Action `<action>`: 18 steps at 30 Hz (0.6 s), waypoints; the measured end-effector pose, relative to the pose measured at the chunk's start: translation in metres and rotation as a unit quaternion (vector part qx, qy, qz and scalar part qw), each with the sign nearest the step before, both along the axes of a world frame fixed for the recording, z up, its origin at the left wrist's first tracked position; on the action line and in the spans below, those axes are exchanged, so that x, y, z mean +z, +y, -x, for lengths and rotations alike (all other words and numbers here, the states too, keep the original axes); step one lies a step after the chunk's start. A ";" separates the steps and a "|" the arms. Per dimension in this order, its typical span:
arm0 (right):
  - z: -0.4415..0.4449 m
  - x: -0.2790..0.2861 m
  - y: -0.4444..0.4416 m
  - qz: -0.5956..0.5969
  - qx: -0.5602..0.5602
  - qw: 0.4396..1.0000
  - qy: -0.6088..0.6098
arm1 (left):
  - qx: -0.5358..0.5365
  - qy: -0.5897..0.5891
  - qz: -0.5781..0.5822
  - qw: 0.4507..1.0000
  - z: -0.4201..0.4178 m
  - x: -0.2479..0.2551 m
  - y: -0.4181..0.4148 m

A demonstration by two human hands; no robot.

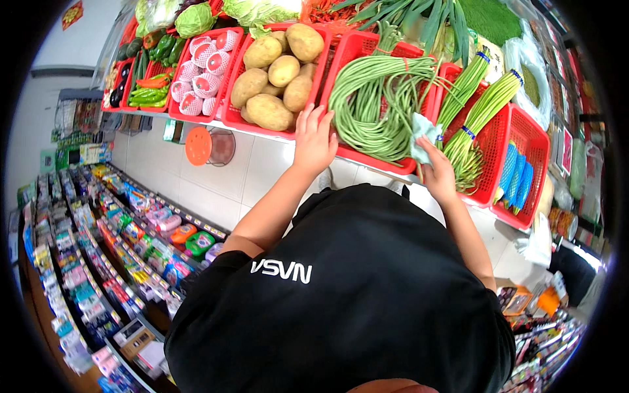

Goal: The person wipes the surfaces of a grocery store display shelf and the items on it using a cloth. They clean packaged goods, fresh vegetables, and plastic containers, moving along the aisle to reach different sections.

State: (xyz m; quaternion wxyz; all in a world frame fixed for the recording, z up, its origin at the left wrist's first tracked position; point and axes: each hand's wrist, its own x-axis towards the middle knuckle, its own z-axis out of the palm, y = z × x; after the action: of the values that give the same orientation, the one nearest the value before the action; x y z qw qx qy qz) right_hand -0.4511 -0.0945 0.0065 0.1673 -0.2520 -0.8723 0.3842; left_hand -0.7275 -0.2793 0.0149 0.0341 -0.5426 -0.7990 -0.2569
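My left hand (314,140) rests over the adjoining rims of two red plastic baskets, fingers slightly apart. On its left, a red basket (227,105) is heaped with potatoes (284,71). The basket (339,59) to its right holds a coiled bundle of long green beans (354,113). My right hand (439,172) pinches a pale green cloth (423,136) at that basket's front right corner, against the beans. Close by on the right, banded bundles of garlic shoots (491,105) lie in another red basket (496,147).
Net-wrapped fruit (206,84) and peppers (152,93) fill baskets at left. Blue-netted produce (515,179) lies in the far right basket. Behind the beans are leeks (437,24). An orange stool (198,146) stands on the tiled floor, near shelves of bottled goods (199,244).
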 end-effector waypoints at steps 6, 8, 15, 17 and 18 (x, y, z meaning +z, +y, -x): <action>0.010 0.001 -0.079 -0.053 -0.220 0.974 0.005 | -0.159 0.015 0.054 0.986 0.055 -0.010 -0.030; 0.017 0.001 -0.102 -0.069 -0.292 0.954 -0.006 | -0.189 0.034 0.056 0.980 0.068 -0.015 -0.038; 0.048 0.031 -0.163 -0.020 -0.504 0.808 0.304 | -0.267 0.045 0.077 0.960 0.100 -0.009 -0.052; 0.061 0.037 -0.170 -0.137 -0.399 0.867 0.265 | -0.267 0.034 0.045 0.962 0.107 -0.014 -0.054; 0.084 0.054 -0.170 -0.229 -0.336 0.887 0.221 | -0.263 0.029 0.040 0.963 0.108 -0.015 -0.056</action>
State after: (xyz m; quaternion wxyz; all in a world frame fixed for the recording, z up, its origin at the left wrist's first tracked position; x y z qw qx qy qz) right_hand -0.5349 -0.2649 0.0602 0.5280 -0.3927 -0.7398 0.1406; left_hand -0.8358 -0.3351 -0.0004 -0.0332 -0.7418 -0.6362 -0.2092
